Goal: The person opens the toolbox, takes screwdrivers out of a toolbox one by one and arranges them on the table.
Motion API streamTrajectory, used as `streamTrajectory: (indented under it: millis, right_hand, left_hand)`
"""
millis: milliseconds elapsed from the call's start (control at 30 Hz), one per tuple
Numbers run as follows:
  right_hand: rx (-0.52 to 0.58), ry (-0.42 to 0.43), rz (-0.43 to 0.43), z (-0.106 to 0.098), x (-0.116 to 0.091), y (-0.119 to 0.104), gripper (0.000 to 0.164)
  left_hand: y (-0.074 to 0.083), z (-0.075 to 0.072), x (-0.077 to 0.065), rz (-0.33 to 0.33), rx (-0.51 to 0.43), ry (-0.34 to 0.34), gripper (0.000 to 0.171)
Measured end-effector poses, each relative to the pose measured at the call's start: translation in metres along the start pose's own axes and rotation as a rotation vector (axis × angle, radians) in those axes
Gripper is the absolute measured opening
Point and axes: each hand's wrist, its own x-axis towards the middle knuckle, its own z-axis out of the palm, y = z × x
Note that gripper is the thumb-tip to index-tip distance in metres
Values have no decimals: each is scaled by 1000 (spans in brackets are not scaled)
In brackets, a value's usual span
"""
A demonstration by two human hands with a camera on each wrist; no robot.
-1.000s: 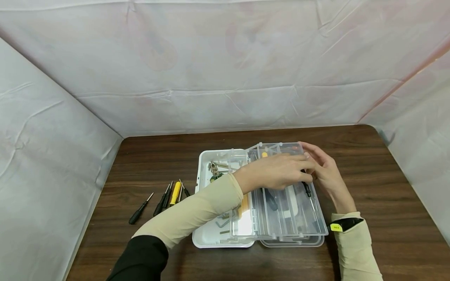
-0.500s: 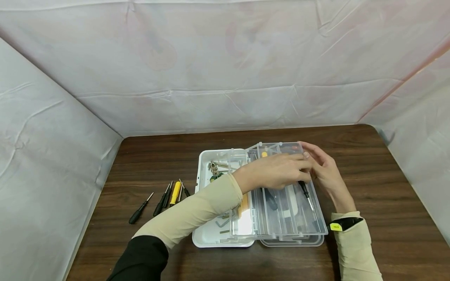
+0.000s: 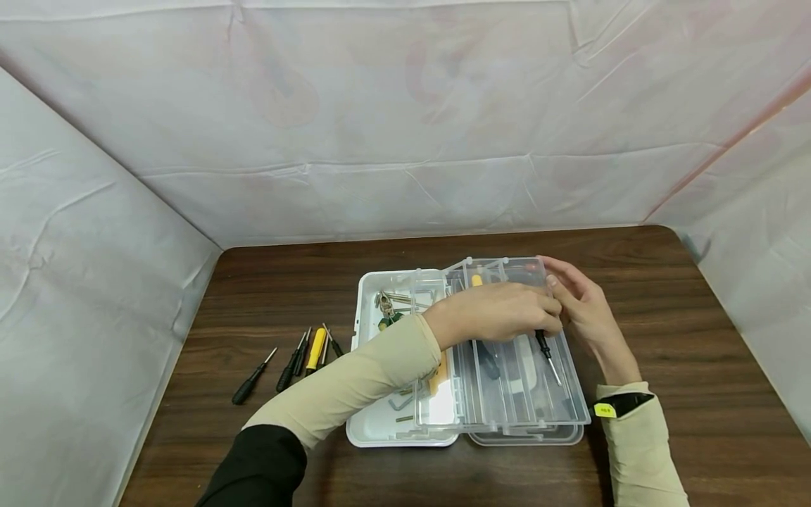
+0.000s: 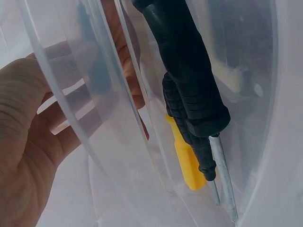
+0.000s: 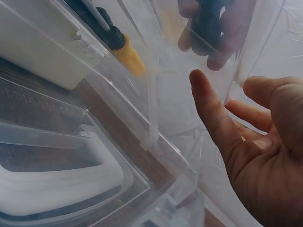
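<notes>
My left hand reaches over the clear compartment tray and holds a screwdriver by its black handle, shaft pointing toward the near side. Through the tray wall, the right wrist view shows its fingers round that dark handle. My right hand pinches the tray's far right edge, thumb on the near side and fingers behind. Inside the tray lie black-handled screwdrivers and a yellow handle. In the left wrist view, plastic blurs part of the left hand.
Left of the tray sits a white box with metal bits and hex keys. A clear lid with a white handle lies under the tray. Several screwdrivers, one yellow-handled, lie on the brown table.
My left hand has drawn slightly left, away from the right fingertips. The screwdriver has shifted left with it. My right hand and the tray have stayed in place.
</notes>
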Motion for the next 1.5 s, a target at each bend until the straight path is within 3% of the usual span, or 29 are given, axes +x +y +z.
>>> streamTrajectory:
  millis: [333,633,1067,1333,1500]
  right_hand:
    - [10,-15,-8,-1,0,3,44]
    - [8,-20,-13,-2,2,4,44]
    - [-13,3,5,-2,2,2,44]
    - [106,-81,-87,-4,6,8,45]
    - [138,-84,-106,-4,7,9,45]
  left_hand:
    - [1,0,-3,4,39,10,26]
    - [5,-7,-15,-21,87,75,30]
    - [10,-12,-52,-39,206,304,33]
    - [12,-11,-79,-78,215,376,22]
    - [12,-12,-100,-138,221,445,14]
